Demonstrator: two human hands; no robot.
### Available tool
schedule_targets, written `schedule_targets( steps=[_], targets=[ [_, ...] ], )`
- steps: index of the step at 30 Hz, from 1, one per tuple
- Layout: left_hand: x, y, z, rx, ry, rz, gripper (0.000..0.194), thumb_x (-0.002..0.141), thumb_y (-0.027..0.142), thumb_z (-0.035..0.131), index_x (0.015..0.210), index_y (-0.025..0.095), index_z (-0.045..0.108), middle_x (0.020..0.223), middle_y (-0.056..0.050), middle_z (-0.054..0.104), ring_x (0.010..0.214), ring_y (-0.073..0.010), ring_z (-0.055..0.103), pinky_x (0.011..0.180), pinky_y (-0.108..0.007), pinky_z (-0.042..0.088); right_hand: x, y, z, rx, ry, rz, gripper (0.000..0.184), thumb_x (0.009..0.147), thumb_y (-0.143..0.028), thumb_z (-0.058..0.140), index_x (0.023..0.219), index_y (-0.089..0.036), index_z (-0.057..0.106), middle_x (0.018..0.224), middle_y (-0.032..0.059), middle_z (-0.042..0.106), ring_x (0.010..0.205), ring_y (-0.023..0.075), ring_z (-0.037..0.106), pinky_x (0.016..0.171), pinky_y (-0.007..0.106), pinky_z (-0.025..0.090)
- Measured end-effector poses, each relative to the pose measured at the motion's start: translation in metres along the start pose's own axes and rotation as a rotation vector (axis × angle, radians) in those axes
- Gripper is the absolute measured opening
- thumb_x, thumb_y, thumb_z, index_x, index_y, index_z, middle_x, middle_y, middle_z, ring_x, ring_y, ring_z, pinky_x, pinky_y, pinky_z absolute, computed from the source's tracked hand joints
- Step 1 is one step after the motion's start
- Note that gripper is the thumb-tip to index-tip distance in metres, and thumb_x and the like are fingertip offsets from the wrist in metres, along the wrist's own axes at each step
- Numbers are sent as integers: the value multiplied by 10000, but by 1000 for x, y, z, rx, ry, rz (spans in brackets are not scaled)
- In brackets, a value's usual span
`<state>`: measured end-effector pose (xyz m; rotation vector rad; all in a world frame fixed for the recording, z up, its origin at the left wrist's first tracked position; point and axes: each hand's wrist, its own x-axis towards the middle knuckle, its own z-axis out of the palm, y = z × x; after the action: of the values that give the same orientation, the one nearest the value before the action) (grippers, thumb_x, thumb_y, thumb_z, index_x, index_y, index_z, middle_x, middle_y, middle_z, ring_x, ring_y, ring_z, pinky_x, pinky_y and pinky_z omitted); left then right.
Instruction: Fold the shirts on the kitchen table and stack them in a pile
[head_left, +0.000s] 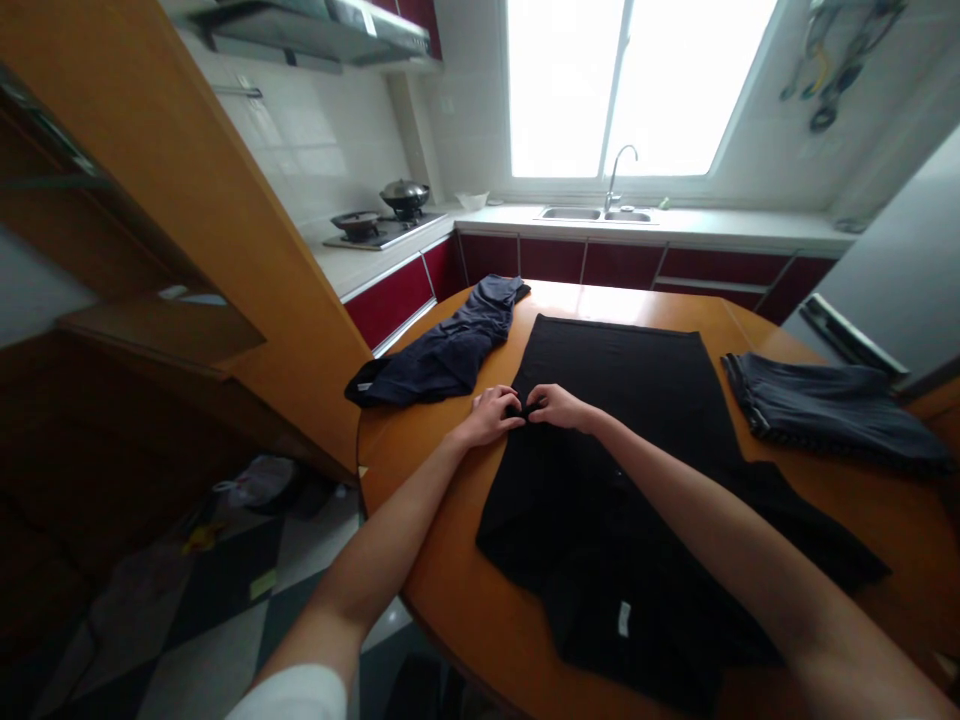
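Note:
A black shirt (622, 370) lies spread on the wooden table, its straight hem toward the window. Its white label (624, 618) shows at the end nearest me, and a sleeve reaches out to the right. At the shirt's left edge, my left hand (491, 412) pinches a bit of the cloth. Close beside it, my right hand (559, 408) has its fingertips closed on the same edge, the two hands almost touching. My right forearm crosses over the shirt and hides part of it.
A dark blue garment (450, 350) lies at the table's left, and folded dark grey clothing (832, 405) at the right. The wooden table (420, 455) has a rounded edge. Beyond stand a stove (386, 230) with pans and a sink (574, 213). A plastic bag (259, 482) sits on the floor.

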<state>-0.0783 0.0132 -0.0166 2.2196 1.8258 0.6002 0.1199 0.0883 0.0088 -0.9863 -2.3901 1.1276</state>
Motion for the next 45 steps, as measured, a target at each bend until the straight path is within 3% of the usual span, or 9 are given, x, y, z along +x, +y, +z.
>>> schedule_targets(
  steps=[6,12,17,20,25,29,32,38,45],
  targets=[
    [-1,7,-1,12,26,-44,188,944,328,570,1091,275,675,1275,-49,602,1209,-256,527,1067,-450,379,-11,2,11,-89,132,56,287,773,-189,720,1053,-191,659,1033,50,710,956,201,660,824,294,511],
    [-13,40,1,83,183,-40,496,934,73,346,1363,209,555,1421,-104,552,1352,-234,464,1171,-447,298,-29,-12,23,-357,262,102,358,859,-292,684,1198,-238,583,1104,115,679,1017,279,651,839,370,506],
    [-13,45,5,54,84,18,274,972,223,471,1193,211,632,1333,-92,603,1305,-253,501,1130,-447,364,-41,-18,26,-556,351,-13,274,925,-270,571,1192,-213,591,1199,155,604,1127,302,551,893,395,492],
    [-6,32,7,20,123,-68,123,949,281,571,986,201,657,1153,-90,624,1147,-248,572,1026,-400,451,-45,-12,25,-496,377,-54,258,950,-239,504,1185,-205,606,1212,143,601,1116,281,543,938,396,480],
    [0,16,9,19,173,-134,123,903,301,657,860,186,652,1155,-101,560,1110,-264,547,1024,-413,441,-47,2,28,-408,384,-83,296,947,-225,487,1210,-192,618,1287,136,583,1200,278,513,1020,417,440],
    [-4,27,6,58,221,-176,101,893,246,628,956,176,664,1167,-115,569,1136,-274,542,1024,-415,449,-48,10,34,-386,415,-94,335,937,-241,507,1251,-191,613,1344,125,571,1269,281,483,1063,443,404],
    [-11,48,6,112,257,-74,284,933,156,494,1177,175,638,1308,-115,570,1271,-250,496,1104,-403,390,-47,13,36,-379,431,-84,361,931,-231,514,1275,-180,612,1355,130,572,1268,273,488,1061,431,403],
    [-30,77,29,245,-4,25,530,1018,264,332,1516,85,354,1601,-167,327,1489,-269,275,1201,-483,239,-48,15,35,-357,432,-99,352,922,-177,510,1245,-183,649,1338,123,599,1256,253,503,1053,391,405],
    [-26,61,19,261,-120,-94,678,1030,504,310,1581,118,227,1650,-142,189,1535,-267,126,1224,-524,148,-47,18,35,-335,430,-99,335,922,-181,523,1221,-183,673,1319,120,615,1255,248,504,1060,391,401]
  ],
)
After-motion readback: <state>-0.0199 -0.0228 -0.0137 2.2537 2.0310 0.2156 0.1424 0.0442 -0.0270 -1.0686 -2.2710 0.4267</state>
